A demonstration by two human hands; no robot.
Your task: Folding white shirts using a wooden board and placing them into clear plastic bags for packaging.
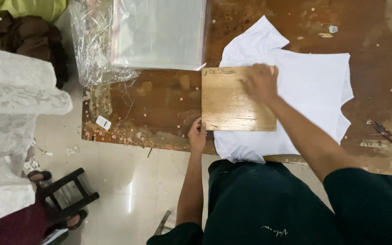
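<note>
A white T-shirt (311, 86) lies spread flat on a worn brown wooden table (159, 104). A rectangular wooden board (232, 106) rests on the shirt's left part, overhanging onto the bare table. My left hand (197, 135) grips the board's near left corner, thumb on top. My right hand (260, 82) presses flat on the board's far right corner, fingers spread and slightly blurred.
A stack of clear plastic bags (157, 34) lies at the table's far left, with crumpled plastic (91, 50) beside it. A small red-handled tool (385, 133) lies at the right. White lace fabric (10, 122) is piled to the left, above a dark stool (66, 195) and a person's sandalled feet.
</note>
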